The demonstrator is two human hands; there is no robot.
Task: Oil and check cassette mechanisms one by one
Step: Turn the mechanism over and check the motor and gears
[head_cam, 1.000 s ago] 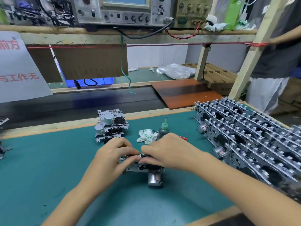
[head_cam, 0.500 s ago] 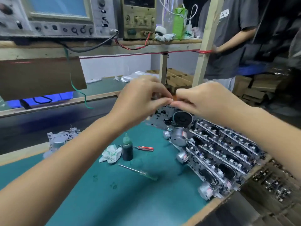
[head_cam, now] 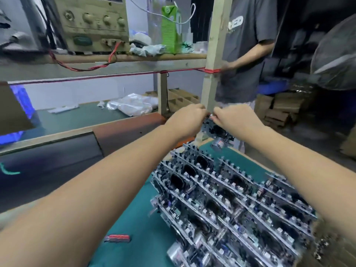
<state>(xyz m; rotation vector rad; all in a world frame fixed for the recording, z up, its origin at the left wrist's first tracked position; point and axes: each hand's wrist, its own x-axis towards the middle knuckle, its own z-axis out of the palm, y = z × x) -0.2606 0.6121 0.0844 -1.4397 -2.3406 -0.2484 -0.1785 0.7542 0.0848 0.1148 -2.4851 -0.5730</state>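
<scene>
Hands carried mechanism farther out.

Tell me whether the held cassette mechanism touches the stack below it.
Cannot tell. In the head view the held mechanism hangs right over the stack's far edge; blur hides any gap.

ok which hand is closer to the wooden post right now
Right, narrowly. The right hand sits directly below the wooden post, its knuckles under the post's base. The left hand lies a little off to the post's left. Both grip the cassette mechanism.
</scene>
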